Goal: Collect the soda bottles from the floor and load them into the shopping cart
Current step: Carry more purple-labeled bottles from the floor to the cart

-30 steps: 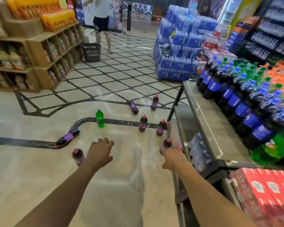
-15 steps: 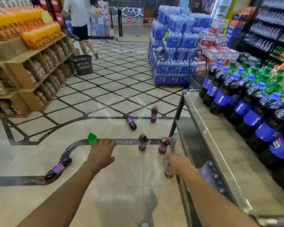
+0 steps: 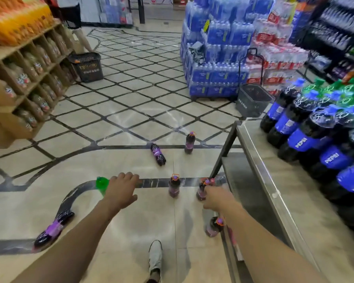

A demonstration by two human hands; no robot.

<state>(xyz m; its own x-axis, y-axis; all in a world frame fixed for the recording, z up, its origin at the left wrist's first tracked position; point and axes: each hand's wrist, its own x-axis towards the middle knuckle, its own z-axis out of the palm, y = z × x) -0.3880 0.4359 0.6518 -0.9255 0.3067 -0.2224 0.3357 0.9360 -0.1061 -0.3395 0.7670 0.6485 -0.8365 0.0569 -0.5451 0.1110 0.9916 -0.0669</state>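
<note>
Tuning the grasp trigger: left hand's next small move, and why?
Probably ease the left hand leftward and close its grip on the green bottle: that hand is open and empty, and the bottle stands upright just beside it, partly hidden behind it.

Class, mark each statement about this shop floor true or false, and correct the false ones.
1. The green bottle stands upright. True.
2. Every purple-labelled bottle on the floor stands upright. False: two lie on their sides, the middle bottle and the left bottle.
3. The Pepsi bottles carry blue labels. True.
4. The left hand grips a purple-labelled bottle. False: the left hand holds nothing; it hovers by the green bottle.
</note>
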